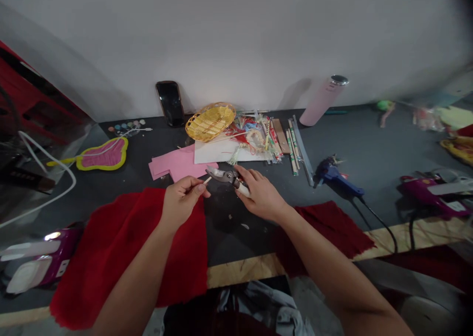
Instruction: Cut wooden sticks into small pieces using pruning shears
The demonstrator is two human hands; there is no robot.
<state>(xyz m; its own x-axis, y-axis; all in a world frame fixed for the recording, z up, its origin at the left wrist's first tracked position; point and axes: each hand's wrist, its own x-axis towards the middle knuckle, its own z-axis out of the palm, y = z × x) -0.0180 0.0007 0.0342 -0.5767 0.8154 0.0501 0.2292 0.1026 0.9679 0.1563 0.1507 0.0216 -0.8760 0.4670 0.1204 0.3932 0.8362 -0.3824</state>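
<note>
Between thumb and fingers, my left hand (183,198) pinches a short pale stick (207,180), whose tip points up toward the blades of the pruning shears. Those pruning shears (226,176), with dark metal jaws and a white handle, are gripped in my right hand (260,193). The jaws lie close to the stick's end; whether they touch it I cannot tell. Under my left wrist spreads a red cloth (136,227). Small pale scraps (244,225) lie on the dark tabletop below the hands.
Behind my hands are pink paper sheets (181,162), a yellow woven basket (210,123) and wrapped chopsticks (293,149). A phone (170,103) leans on the wall, and a pink bottle (323,102) stands right. A blue glue gun (340,178) with a cord lies near a dark red cloth (328,227).
</note>
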